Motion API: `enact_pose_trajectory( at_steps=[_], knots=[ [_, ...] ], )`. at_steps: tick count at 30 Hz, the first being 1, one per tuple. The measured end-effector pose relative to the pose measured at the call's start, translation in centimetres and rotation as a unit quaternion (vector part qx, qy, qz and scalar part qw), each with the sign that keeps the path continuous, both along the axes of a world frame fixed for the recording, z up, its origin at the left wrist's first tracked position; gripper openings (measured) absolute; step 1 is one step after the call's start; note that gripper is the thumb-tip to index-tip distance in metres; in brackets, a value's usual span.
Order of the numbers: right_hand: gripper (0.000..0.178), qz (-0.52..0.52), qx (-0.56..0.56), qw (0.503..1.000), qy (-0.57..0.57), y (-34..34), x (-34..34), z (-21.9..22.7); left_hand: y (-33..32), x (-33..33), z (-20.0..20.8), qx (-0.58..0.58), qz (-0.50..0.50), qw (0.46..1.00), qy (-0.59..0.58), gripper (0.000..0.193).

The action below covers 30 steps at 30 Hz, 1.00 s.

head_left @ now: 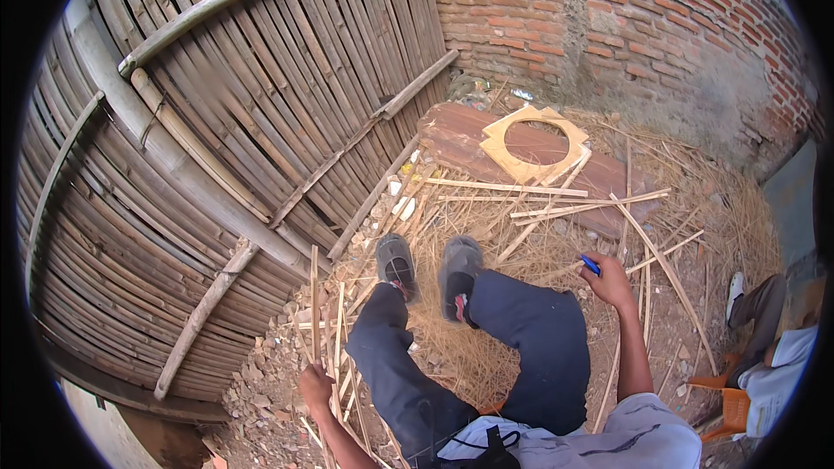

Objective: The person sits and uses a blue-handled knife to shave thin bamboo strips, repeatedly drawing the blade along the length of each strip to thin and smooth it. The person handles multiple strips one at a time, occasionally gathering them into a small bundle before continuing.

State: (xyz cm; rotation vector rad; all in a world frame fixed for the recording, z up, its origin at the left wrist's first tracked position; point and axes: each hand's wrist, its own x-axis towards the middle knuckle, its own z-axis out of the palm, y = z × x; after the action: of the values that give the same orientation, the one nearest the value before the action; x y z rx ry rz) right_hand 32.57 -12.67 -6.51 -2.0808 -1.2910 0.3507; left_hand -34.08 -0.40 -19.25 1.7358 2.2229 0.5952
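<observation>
My left hand (316,387) is low on the left, its fingers closed round a thin bamboo strip (314,304) that points away from me. More pale strips (338,330) lie close beside that hand on the rubble. Out to the right of my knee, my right hand (608,281) is closed on a small blue tool (591,265). Its blue end sticks out past the fingers; whether it is a knife or a pen is too small to tell. Thin bamboo shavings (443,356) cover the ground between my legs.
Ahead, a pale wooden frame with a round hole (499,155) rests on a brown board (452,135). Long bamboo strips (665,269) cross the ground. A bamboo fence (243,87) stands left, a brick wall (643,43) behind. Another person (764,321) sits right by an orange chair (734,408).
</observation>
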Motion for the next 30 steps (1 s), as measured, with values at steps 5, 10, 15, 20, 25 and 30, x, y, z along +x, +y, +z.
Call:
enact_pose_trajectory(
  at_steps=[5,10,15,20,25,30],
  knots=[
    [0.040,-0.001,0.034,0.999,-0.016,1.5,-0.9,4.7,1.3,4.9,8.0,0.085,-0.039,0.993,-0.065,0.045],
    [0.045,0.087,0.076,0.993,0.013,4.3,-4.0,11.3,-0.9,13.9,19.0,-0.038,-0.097,0.907,-0.409,0.039],
    [0.049,0.206,0.200,0.951,0.118,9.1,-6.0,14.3,-2.6,19.0,21.2,-0.111,-0.203,0.832,-0.504,0.037],
    [0.049,0.207,0.191,0.903,0.324,13.3,-8.7,17.8,-4.3,21.0,21.0,-0.169,-0.259,0.807,-0.503,0.038],
    [0.048,0.195,0.183,0.883,0.387,15.4,-8.6,16.5,-4.3,19.8,19.8,-0.199,-0.322,0.801,-0.464,0.034],
    [0.043,0.219,0.192,0.872,0.393,15.5,-9.1,15.7,-3.6,17.5,18.7,-0.243,-0.350,0.797,-0.428,0.035]
  ],
)
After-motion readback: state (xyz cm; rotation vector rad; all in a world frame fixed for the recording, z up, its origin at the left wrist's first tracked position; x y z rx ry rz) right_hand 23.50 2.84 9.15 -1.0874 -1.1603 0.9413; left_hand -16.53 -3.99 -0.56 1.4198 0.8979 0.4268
